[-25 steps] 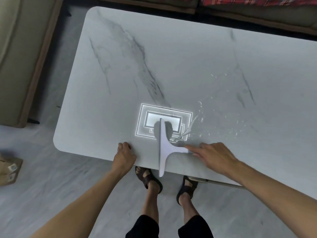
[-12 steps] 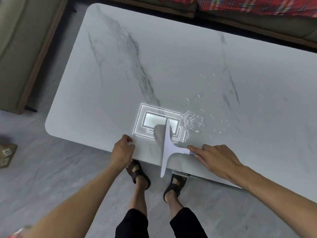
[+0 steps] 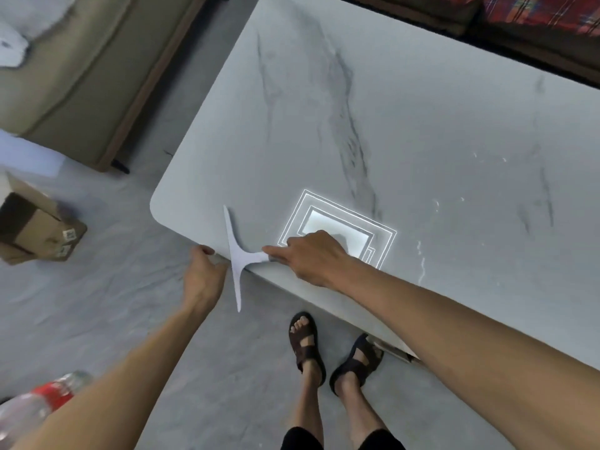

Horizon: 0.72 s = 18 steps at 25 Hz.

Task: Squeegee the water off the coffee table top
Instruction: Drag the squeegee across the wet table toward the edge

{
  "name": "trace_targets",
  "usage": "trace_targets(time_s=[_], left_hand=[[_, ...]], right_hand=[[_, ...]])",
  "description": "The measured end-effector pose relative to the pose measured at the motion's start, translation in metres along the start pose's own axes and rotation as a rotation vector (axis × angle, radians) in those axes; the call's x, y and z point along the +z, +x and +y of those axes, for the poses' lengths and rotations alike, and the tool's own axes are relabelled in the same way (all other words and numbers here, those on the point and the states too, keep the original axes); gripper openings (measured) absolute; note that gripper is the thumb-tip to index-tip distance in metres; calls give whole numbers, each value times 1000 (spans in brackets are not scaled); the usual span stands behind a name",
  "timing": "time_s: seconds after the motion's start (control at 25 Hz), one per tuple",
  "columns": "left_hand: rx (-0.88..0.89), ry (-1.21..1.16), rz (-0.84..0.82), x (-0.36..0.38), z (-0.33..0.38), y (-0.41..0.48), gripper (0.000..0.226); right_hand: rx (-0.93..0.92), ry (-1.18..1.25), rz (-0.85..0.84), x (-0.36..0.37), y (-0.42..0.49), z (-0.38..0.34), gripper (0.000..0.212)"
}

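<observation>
Right hand point(image 3: 313, 254) holds squeegee point(image 3: 236, 254), blade lying across table edge point(image 3: 194, 227).

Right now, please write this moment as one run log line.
right hand: holds white T-shaped squeegee | blade: overhangs marble coffee table edge | left hand: at edge | droplets: remain

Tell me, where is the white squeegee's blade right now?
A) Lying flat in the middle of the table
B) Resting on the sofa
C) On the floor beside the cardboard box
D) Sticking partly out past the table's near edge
D: the squeegee, held by the right hand, has its blade crossing the near edge of the coffee table, its lower end over the floor.
</observation>
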<state>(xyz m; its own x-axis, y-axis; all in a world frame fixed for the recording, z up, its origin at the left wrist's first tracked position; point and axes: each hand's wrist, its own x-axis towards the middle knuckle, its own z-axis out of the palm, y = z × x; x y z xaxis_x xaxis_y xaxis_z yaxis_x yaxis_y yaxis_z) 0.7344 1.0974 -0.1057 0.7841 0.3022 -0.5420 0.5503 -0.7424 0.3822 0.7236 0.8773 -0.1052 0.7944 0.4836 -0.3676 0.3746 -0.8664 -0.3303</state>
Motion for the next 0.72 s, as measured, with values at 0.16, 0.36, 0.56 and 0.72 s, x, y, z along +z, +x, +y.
trace_targets(time_s=[0.16,0.36,0.56,0.72], left_hand=[[51,60,-166,-1,10,17,23],[186,169,-352,32,32,12,25],[257,401,-559,68,48,4,22],[243,332,-345,69,56,-4,17]], right_hand=[[101,56,43,-2,4,18,27],[391,87,80,8,-107,75,37],[633,11,34,15,-234,100,40],[638,15,-1,3,-240,82,39]])
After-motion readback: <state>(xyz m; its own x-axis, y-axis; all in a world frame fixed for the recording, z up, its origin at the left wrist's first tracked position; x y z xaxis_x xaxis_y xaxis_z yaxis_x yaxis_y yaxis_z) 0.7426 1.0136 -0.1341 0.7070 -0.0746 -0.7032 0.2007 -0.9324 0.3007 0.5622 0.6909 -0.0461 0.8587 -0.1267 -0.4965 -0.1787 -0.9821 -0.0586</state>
